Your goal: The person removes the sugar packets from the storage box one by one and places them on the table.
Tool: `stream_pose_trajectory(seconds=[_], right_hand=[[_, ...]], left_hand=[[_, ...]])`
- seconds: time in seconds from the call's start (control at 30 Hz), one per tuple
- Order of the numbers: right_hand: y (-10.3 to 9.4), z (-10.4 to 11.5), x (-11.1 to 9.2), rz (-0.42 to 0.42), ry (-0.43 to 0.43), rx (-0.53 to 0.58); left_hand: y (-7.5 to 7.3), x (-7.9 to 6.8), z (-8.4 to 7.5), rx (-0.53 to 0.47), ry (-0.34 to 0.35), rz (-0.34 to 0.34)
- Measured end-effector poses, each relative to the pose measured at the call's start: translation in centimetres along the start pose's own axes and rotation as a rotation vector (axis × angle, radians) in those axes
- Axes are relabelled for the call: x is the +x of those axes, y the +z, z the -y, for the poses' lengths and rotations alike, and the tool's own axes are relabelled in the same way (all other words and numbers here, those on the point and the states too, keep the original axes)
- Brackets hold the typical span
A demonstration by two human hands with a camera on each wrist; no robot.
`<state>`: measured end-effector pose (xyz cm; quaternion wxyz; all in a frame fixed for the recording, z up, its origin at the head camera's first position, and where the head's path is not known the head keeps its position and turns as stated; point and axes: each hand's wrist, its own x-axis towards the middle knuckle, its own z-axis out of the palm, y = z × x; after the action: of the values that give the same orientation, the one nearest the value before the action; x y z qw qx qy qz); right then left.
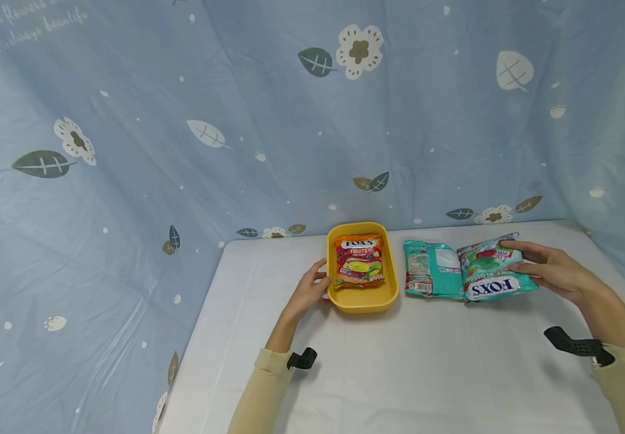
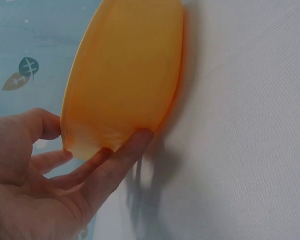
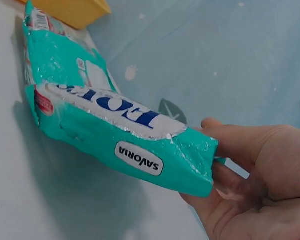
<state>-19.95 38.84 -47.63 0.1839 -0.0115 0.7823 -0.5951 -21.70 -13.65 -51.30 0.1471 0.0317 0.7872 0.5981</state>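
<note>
On the white table, a yellow plastic tub (image 1: pixel 363 301) holds an orange and purple Fox's Fruits candy bag (image 1: pixel 359 265). My left hand (image 1: pixel 308 290) grips the tub's left side; in the left wrist view, thumb and fingertips touch its yellow wall (image 2: pixel 125 70). To the right, my right hand (image 1: pixel 564 274) pinches the right end of a teal Fox's candy bag (image 1: pixel 488 274), which is tilted with that end raised off the table. Its printed end (image 3: pixel 135 150) faces the right wrist camera. Another teal candy bag (image 1: pixel 434 271) lies back side up between it and the tub.
A blue curtain (image 1: pixel 301 132) with leaf and flower prints hangs behind the table and along its left side. The white tabletop (image 1: pixel 426 374) stretches in front of the tub and bags. Each wrist wears a black strap (image 1: pixel 578 345).
</note>
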Motion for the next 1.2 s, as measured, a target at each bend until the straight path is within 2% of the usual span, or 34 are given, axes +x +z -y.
stream_pose_trajectory(seconds=[0.43,0.67,0.87,1.2], right_hand=[[0.1,-0.8,0.9,-0.010,0.045,-0.030],[0.1,-2.4,1.7,-0.032,0.095,-0.201],[0.8,-2.5,1.9,-0.075,0.099,-0.382],[1.6,-2.5,1.8,-0.092,0.093,-0.488]], left_hand=[[0.0,0.0,0.0,0.014,-0.009,-0.011],[0.1,-0.1,-0.1,0.010,-0.036,-0.012],[0.1,-0.1,-0.1,-0.001,-0.021,-0.009],[0.1,-0.2,-0.1,-0.006,-0.012,-0.001]])
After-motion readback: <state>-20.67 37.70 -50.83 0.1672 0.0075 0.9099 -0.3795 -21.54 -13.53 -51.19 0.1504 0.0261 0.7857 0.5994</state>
